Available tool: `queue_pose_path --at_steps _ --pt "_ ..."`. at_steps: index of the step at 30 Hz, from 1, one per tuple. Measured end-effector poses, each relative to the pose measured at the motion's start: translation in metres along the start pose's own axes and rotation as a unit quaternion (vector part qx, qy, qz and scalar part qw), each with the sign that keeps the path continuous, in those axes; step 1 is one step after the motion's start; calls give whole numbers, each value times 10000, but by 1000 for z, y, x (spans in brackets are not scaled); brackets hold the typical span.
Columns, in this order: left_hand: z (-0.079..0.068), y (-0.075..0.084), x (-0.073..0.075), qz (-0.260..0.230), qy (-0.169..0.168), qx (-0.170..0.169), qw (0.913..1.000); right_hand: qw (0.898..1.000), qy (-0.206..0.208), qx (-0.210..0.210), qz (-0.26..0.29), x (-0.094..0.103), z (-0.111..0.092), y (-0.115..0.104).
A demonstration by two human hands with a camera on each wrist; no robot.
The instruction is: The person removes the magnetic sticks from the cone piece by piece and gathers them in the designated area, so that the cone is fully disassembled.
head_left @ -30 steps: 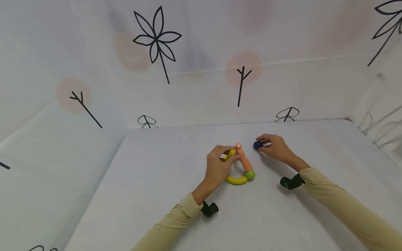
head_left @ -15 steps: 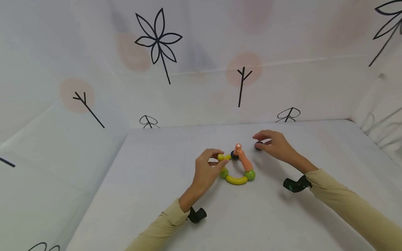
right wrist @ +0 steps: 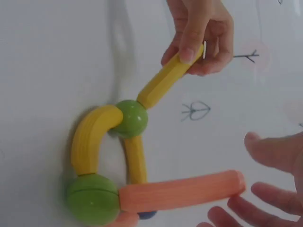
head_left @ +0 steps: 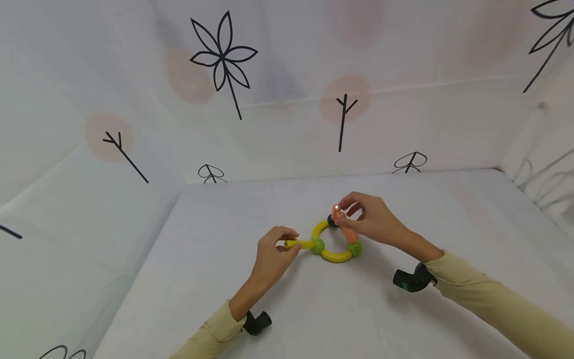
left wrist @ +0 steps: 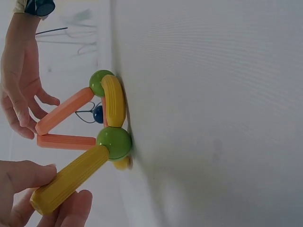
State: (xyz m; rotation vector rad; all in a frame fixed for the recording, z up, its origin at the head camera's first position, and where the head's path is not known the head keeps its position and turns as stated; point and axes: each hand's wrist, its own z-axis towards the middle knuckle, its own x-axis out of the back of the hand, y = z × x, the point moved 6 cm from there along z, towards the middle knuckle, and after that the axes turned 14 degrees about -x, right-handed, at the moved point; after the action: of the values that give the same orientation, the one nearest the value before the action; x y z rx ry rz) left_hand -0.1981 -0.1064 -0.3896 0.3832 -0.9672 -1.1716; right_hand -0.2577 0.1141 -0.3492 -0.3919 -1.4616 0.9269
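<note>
While pinching a yellow rod (left wrist: 71, 179) by its outer end, holds the left hand (head_left: 270, 252) narrow round it, with a green ball (left wrist: 113, 143) joined just beyond the fingertips and a curved yellow rod (left wrist: 115, 101) farther to that hand's right. Holds the right hand (head_left: 373, 217) loosely spread, thumb apart from fingers, at the tip of an orange rod (right wrist: 180, 191), near a dark-blue ball (head_left: 331, 221) to that hand's left.

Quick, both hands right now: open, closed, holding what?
Left hand: pinching the end of a yellow stick.
Right hand: open, thumb and fingers apart by the tip of an orange stick; contact unclear.
</note>
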Motion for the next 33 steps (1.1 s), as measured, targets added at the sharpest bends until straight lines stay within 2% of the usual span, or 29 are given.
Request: queue_pose_path --at_steps 7,13,20,27,33 --pt "-10 -7 2 621 -585 219 9961 9989 454 -64 -50 -8 -1 -1" --pt "-16 -15 -4 601 -1268 391 9893 9987 504 -49 -7 -9 -3 0" --pt "-18 -21 -14 561 -1928 190 9795 9985 539 19 25 -5 -12 2" --pt "-11 -21 -19 800 -2250 234 9708 9974 711 21 72 4 -29 7" --pt "5 -16 -28 770 -2197 324 9720 9971 728 56 192 11 -45 14"
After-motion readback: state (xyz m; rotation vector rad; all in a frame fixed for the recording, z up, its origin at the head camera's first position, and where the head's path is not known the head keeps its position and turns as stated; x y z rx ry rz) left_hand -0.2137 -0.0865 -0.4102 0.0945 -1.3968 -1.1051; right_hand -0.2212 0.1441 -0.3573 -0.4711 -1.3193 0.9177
